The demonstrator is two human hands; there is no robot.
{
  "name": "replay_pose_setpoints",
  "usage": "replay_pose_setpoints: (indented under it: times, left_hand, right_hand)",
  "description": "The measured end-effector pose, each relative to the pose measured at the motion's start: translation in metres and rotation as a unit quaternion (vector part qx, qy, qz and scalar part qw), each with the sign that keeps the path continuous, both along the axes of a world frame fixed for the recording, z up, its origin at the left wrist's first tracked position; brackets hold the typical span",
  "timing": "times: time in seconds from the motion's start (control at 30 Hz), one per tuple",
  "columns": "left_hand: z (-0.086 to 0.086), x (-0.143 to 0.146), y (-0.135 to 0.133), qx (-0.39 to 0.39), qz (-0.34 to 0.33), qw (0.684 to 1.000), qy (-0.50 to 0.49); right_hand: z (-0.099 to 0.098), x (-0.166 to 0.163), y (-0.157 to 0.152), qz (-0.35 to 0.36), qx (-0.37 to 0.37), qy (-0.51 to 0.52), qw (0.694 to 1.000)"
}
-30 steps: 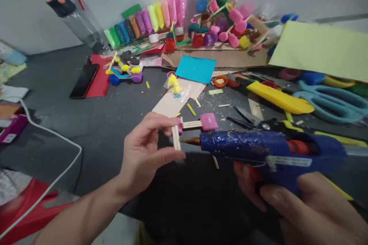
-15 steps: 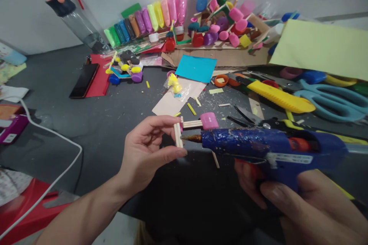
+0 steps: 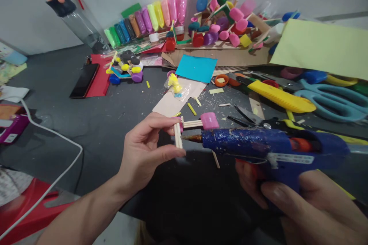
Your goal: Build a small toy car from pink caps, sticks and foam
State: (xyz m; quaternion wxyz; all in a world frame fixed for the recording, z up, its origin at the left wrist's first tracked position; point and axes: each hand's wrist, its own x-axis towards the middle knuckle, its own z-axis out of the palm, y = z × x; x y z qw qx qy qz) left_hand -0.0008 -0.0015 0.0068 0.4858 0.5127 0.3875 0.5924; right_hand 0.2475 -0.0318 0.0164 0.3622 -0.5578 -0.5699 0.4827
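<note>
Between thumb and fingers of my left hand [image 3: 146, 143] is a small bundle of short wooden sticks [image 3: 178, 136], held upright. My right hand [image 3: 304, 203] is wrapped round the grip of a blue hot glue gun [image 3: 247, 141], with fingers at its red trigger. The gun's metal nozzle points left and sits right at the sticks' side; whether it touches them I cannot tell. Just behind lies a pink bottle-cap-like piece [image 3: 209, 121] with short wooden sticks [image 3: 192, 124] running left from it, partly hidden by my left hand.
Scissors [image 3: 330, 99], a yellow utility knife [image 3: 281, 95] and pliers [image 3: 244, 116] lie at right. A small cart-like model [image 3: 125, 69], phone [image 3: 84, 80] and bottle [image 3: 82, 26] stand left. Coloured clay packs [image 3: 158, 15] line the wall. A white cable [image 3: 57, 134] crosses the left.
Both hands stay almost in place. The bundle of sticks has shifted very slightly left, and the nozzle is a little farther from the sticks.
</note>
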Motion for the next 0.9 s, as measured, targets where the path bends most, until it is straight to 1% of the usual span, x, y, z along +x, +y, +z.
replay_pose_setpoints:
  times: [0.2,0.37,0.47,0.77,0.9]
  left_hand:
    - [-0.0018,-0.0004,0.0005,0.009,0.009,1.000,0.014]
    - [-0.0019,0.0008,0.0012,0.008,0.013,1.000,0.004]
    - [-0.0018,0.0012,0.0017,0.008,0.012,1.000,-0.001]
    - [-0.0020,0.0014,0.0025,0.021,0.019,1.000,-0.007]
    - [-0.0031,0.0018,0.0025,0.030,0.019,0.999,-0.011]
  right_hand:
    - [-0.0024,0.0015,-0.0015,0.011,-0.002,0.009,1.000]
    - [-0.0043,0.0035,-0.0032,-0.004,-0.004,-0.013,1.000]
    - [-0.0035,0.0029,-0.0029,0.010,-0.011,-0.010,1.000]
    - [-0.0030,0.0028,-0.0025,-0.006,0.002,-0.004,1.000]
    - [-0.0031,0.0033,-0.0040,-0.010,-0.014,-0.008,1.000]
